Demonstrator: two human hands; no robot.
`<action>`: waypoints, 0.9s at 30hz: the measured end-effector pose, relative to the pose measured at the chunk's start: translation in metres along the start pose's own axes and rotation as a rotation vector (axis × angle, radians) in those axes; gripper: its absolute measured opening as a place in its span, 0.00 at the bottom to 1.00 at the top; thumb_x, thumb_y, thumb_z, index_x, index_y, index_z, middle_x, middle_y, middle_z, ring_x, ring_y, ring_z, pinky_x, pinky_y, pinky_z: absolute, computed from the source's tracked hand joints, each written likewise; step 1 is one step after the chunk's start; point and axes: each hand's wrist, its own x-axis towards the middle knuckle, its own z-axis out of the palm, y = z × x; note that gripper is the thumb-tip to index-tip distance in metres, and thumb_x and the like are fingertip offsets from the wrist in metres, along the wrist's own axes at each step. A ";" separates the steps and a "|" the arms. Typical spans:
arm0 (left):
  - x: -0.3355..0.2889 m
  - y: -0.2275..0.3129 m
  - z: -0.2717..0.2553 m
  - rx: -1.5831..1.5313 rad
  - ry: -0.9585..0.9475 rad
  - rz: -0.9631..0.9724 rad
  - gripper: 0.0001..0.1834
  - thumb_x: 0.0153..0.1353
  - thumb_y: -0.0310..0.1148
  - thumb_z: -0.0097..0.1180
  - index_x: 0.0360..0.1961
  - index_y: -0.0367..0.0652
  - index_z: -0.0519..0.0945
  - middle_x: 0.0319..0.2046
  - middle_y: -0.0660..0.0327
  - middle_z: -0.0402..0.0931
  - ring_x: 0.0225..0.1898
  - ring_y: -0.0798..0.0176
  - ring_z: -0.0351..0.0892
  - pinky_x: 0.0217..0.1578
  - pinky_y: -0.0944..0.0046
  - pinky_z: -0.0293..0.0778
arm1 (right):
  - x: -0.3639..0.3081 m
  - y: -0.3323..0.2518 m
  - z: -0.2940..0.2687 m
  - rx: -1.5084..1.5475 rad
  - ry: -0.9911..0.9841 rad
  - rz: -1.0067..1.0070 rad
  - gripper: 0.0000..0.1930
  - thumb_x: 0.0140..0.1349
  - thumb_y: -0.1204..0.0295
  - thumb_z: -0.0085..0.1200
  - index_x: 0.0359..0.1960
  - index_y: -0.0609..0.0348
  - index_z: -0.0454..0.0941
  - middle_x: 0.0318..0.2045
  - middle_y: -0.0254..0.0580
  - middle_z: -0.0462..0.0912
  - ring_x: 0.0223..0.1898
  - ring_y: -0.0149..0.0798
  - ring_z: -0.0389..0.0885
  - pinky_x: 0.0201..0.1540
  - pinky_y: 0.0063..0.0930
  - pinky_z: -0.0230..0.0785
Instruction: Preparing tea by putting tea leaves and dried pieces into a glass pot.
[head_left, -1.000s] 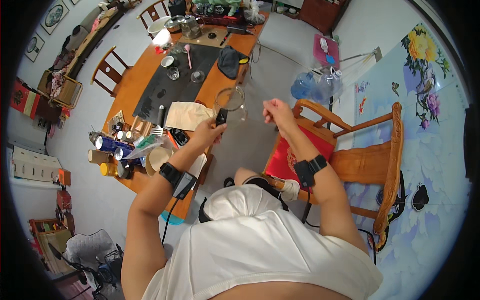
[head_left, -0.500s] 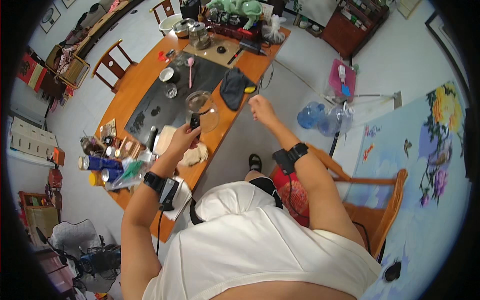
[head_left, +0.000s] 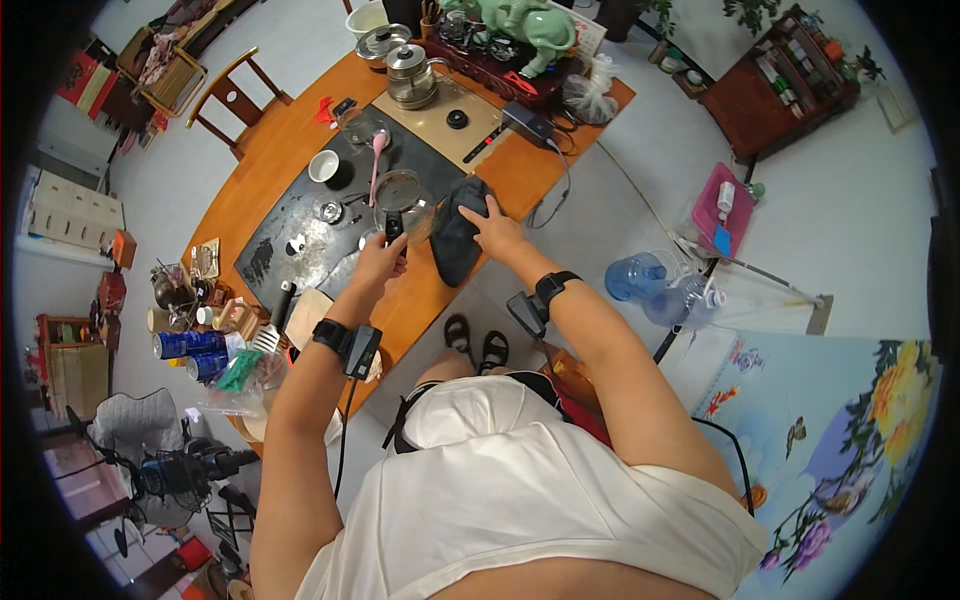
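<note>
My left hand [head_left: 380, 262] grips the dark handle of a clear glass pot [head_left: 424, 212], which it holds at the near edge of the wooden table. Over the dark grey cloth [head_left: 453, 252] beside the pot, my right hand [head_left: 490, 230] has its fingers spread; the fingertips overlap the cloth, but I cannot tell whether they press on it. A pink spoon [head_left: 378, 160] and a white cup [head_left: 324, 166] are just beyond the pot, on the black tray surface [head_left: 285, 220]. A small glass cup [head_left: 330, 212] sits near the white one.
A glass kettle [head_left: 410, 85] stands at the far end of the table [head_left: 225, 195], by a green figurine [head_left: 545, 35]. Blue cans [head_left: 185, 345], a spatula [head_left: 268, 338] and bags crowd the left end. Large water bottles [head_left: 635, 277] lie on the floor to the right.
My right hand has moved left from beside the table onto or just above the dark cloth, and its fingers have spread. The pot stays in my left hand. The view has shifted.
</note>
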 end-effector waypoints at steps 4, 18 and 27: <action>0.036 0.005 0.008 0.014 0.010 -0.004 0.16 0.62 0.45 0.57 0.36 0.43 0.73 0.20 0.64 0.73 0.19 0.70 0.73 0.22 0.71 0.71 | 0.028 0.004 0.011 -0.045 -0.077 -0.010 0.36 0.62 0.67 0.55 0.68 0.18 0.52 0.59 0.54 0.61 0.47 0.57 0.78 0.50 0.40 0.73; 0.118 0.024 0.025 -0.013 -0.109 0.012 0.17 0.61 0.45 0.59 0.37 0.41 0.74 0.19 0.64 0.72 0.19 0.71 0.72 0.22 0.71 0.69 | 0.091 0.030 0.023 -0.065 -0.031 -0.306 0.05 0.60 0.72 0.46 0.35 0.60 0.71 0.32 0.48 0.80 0.36 0.52 0.80 0.37 0.45 0.73; 0.136 0.021 0.038 0.012 -0.088 0.117 0.13 0.62 0.40 0.58 0.38 0.42 0.74 0.21 0.65 0.72 0.21 0.72 0.71 0.21 0.72 0.68 | 0.088 0.071 -0.015 0.179 -0.285 -0.486 0.28 0.54 0.67 0.60 0.59 0.51 0.69 0.44 0.54 0.79 0.49 0.56 0.75 0.53 0.43 0.67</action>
